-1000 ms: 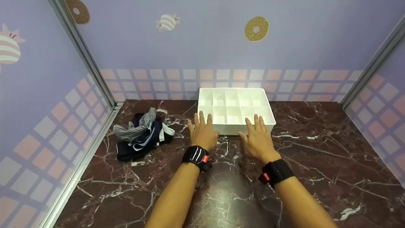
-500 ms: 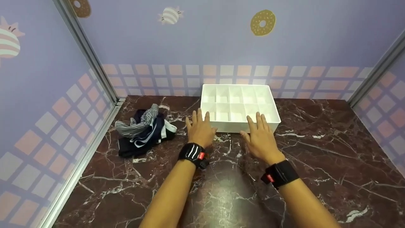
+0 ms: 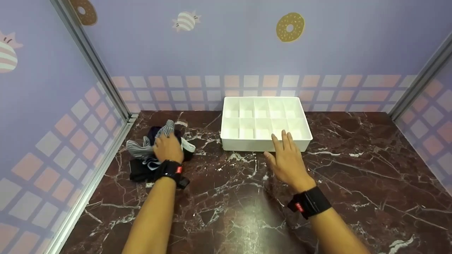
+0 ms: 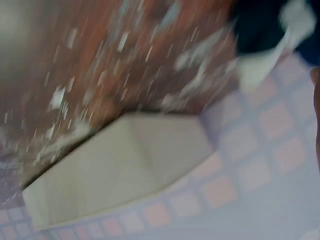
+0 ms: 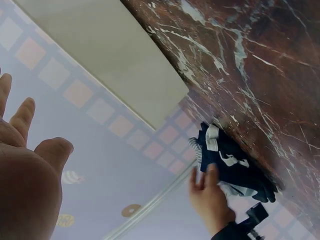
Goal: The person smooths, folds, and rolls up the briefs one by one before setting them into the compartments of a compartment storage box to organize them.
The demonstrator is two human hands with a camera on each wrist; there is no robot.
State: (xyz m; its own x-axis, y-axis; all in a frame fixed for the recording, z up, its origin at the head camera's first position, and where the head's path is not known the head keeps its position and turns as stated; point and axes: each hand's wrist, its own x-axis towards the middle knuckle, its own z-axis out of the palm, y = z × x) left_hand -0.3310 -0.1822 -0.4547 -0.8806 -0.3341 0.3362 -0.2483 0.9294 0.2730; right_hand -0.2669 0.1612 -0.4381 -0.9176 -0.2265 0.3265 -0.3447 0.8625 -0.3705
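Observation:
A crumpled pile of cloth pieces (image 3: 140, 171), black and navy with white bands and a grey striped piece on top, lies on the left of the tabletop. Over it is my left hand (image 3: 168, 148), hiding part of the striped piece. The right wrist view shows that left hand (image 5: 207, 197) blurred, fingers loosely extended beside the dark cloth (image 5: 225, 157). A white divided box (image 3: 261, 145) stands near the back wall, its compartments empty. My right hand (image 3: 287, 160) has straight fingers at the box's front edge; whether they touch it I cannot tell.
The tabletop (image 3: 226, 211) is dark red marble with white veins. A patterned wall (image 3: 240, 46) rises behind the box, with side panels at left and right. A pale metal rail (image 3: 88, 197) runs along the left edge.
My left hand has left the front of the box and moved left to the cloth pile. The right hand stays by the box, nearly unmoved.

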